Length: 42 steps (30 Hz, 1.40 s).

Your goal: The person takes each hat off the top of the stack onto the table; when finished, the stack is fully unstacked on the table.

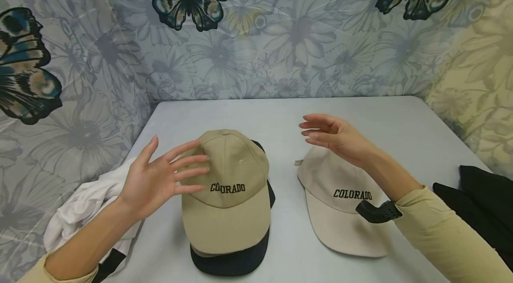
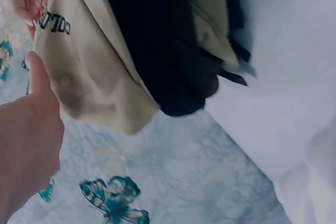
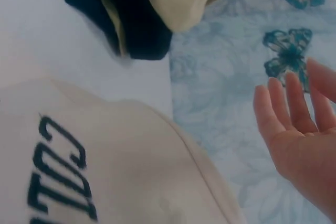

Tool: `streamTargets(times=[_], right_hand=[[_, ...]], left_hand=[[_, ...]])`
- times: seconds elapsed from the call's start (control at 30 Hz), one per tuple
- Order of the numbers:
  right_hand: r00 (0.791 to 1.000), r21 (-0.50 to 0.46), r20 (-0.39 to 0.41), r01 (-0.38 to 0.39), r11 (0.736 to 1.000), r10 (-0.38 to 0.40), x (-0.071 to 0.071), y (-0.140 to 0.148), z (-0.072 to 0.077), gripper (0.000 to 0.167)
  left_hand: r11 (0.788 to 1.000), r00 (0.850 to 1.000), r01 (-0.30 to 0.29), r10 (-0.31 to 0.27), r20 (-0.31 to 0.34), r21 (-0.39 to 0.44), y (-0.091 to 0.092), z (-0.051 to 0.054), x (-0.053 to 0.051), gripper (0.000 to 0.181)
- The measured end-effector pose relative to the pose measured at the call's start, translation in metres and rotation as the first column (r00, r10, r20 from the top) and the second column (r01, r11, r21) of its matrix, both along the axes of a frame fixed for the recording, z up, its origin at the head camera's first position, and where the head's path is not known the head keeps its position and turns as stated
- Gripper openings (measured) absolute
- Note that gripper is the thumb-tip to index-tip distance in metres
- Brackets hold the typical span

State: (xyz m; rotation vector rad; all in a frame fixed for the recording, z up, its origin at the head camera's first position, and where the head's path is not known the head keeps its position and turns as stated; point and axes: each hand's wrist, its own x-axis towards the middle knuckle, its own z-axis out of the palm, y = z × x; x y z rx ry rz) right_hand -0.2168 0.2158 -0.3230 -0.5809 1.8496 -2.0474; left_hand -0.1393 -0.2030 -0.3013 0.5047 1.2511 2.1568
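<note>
A tan cap (image 1: 226,225) lettered COLORADO lies on top of a stack, with a black cap (image 1: 230,267) showing beneath it. My left hand (image 1: 150,180) is raised at the stack's left side, fingers spread and overlapping the tan cap in the head view; it grips nothing. To the right sits a cream cap (image 1: 340,234), also lettered COLORADO. Above its crown hovers my right hand (image 1: 340,138), fingers loosely bent and holding nothing. In the right wrist view that same right hand (image 3: 302,135) stands apart from the cream cap (image 3: 131,166).
White crumpled cloth (image 1: 86,205) lies at the table's left edge. Black fabric (image 1: 481,207) rests on the right side. The white table (image 1: 260,111) backs onto a butterfly-patterned curtain (image 1: 296,51), which also hangs along both sides.
</note>
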Motion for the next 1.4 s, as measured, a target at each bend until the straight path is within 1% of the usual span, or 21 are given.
streamTargets(times=[0.1, 0.17, 0.27, 0.37, 0.4, 0.47, 0.5, 0.57, 0.63, 0.67, 0.7, 0.77, 0.87, 0.9, 1.0, 1.07, 1.17, 1.27, 1.33, 1.4], right_hand=[[1.0, 0.032, 0.018, 0.008, 0.999, -0.009, -0.002, -0.011, -0.003, 0.035], [0.999, 0.051, 0.033, 0.012, 0.999, -0.014, -0.002, -0.018, -0.005, 0.031], [0.998, 0.08, 0.055, 0.015, 0.997, -0.02, -0.003, -0.028, -0.008, 0.03], [0.997, 0.112, 0.073, 0.012, 0.994, -0.02, -0.003, -0.036, -0.009, 0.036], [0.997, 0.118, 0.08, 0.009, 0.993, -0.019, -0.003, -0.039, -0.01, 0.038], [0.996, 0.125, 0.092, 0.001, 0.992, -0.012, -0.002, -0.044, -0.011, 0.041], [0.995, 0.126, 0.095, -0.004, 0.992, -0.008, -0.002, -0.046, -0.011, 0.041], [0.995, 0.115, 0.103, -0.018, 0.993, 0.007, -0.002, -0.051, -0.013, 0.039], [0.994, 0.112, 0.104, -0.036, 0.993, 0.025, -0.002, -0.055, -0.015, 0.038], [0.994, 0.114, 0.102, -0.045, 0.992, 0.034, -0.002, -0.057, -0.016, 0.038], [0.994, 0.115, 0.103, -0.054, 0.992, 0.042, -0.002, -0.059, -0.017, 0.038], [0.993, 0.125, 0.103, -0.074, 0.989, 0.061, -0.002, -0.064, -0.018, 0.04], [0.99, 0.135, 0.109, -0.099, 0.986, 0.085, -0.001, -0.071, -0.019, 0.041], [0.99, 0.135, 0.111, -0.105, 0.985, 0.09, -0.001, -0.073, -0.019, 0.042], [0.988, 0.137, 0.114, -0.117, 0.984, 0.101, -0.001, -0.079, -0.019, 0.042], [0.988, 0.138, 0.111, -0.126, 0.982, 0.111, -0.001, -0.082, -0.018, 0.042], [0.986, 0.14, 0.112, -0.139, 0.98, 0.124, -0.002, -0.085, -0.019, 0.042], [0.985, 0.154, 0.1, -0.154, 0.976, 0.14, -0.002, -0.088, -0.018, 0.041], [0.984, 0.165, 0.094, -0.163, 0.973, 0.149, -0.001, -0.09, -0.018, 0.039], [0.983, 0.173, 0.094, -0.171, 0.97, 0.157, -0.001, -0.093, -0.017, 0.039]], left_hand=[[1.0, 1.0, -0.014, 0.014, 0.02, 0.007, -0.011, -0.003, 0.002, 0.066], [0.999, 0.999, -0.037, 0.037, 0.033, -0.014, -0.017, -0.006, 0.003, 0.064], [0.992, 0.995, -0.085, 0.089, 0.042, -0.088, -0.025, -0.01, 0.005, 0.061], [0.972, 0.987, -0.14, 0.153, 0.056, -0.189, -0.03, -0.017, 0.008, 0.058], [0.961, 0.982, -0.159, 0.177, 0.063, -0.226, -0.031, -0.02, 0.008, 0.056], [0.932, 0.97, -0.198, 0.231, 0.077, -0.305, -0.033, -0.025, 0.009, 0.054], [0.913, 0.961, -0.22, 0.263, 0.081, -0.345, -0.033, -0.028, 0.009, 0.054], [0.868, 0.941, -0.261, 0.326, 0.088, -0.422, -0.033, -0.032, 0.01, 0.054], [0.825, 0.923, -0.291, 0.376, 0.085, -0.485, -0.032, -0.035, 0.011, 0.058], [0.807, 0.914, -0.304, 0.397, 0.085, -0.506, -0.03, -0.037, 0.011, 0.06], [0.795, 0.906, -0.312, 0.413, 0.088, -0.521, -0.029, -0.038, 0.011, 0.061], [0.782, 0.899, -0.314, 0.427, 0.096, -0.538, -0.026, -0.04, 0.012, 0.064], [0.779, 0.894, -0.309, 0.434, 0.113, -0.545, -0.023, -0.043, 0.013, 0.065], [0.78, 0.895, -0.305, 0.431, 0.116, -0.547, -0.022, -0.043, 0.013, 0.065], [0.781, 0.9, -0.29, 0.419, 0.12, -0.553, -0.022, -0.046, 0.014, 0.069], [0.785, 0.907, -0.271, 0.402, 0.126, -0.557, -0.023, -0.047, 0.015, 0.073], [0.804, 0.928, -0.215, 0.345, 0.141, -0.555, -0.025, -0.048, 0.017, 0.076], [0.825, 0.944, -0.159, 0.288, 0.162, -0.543, -0.026, -0.049, 0.018, 0.076], [0.836, 0.95, -0.135, 0.262, 0.171, -0.533, -0.026, -0.049, 0.019, 0.076], [0.84, 0.949, -0.133, 0.26, 0.176, -0.525, -0.026, -0.048, 0.02, 0.076]])
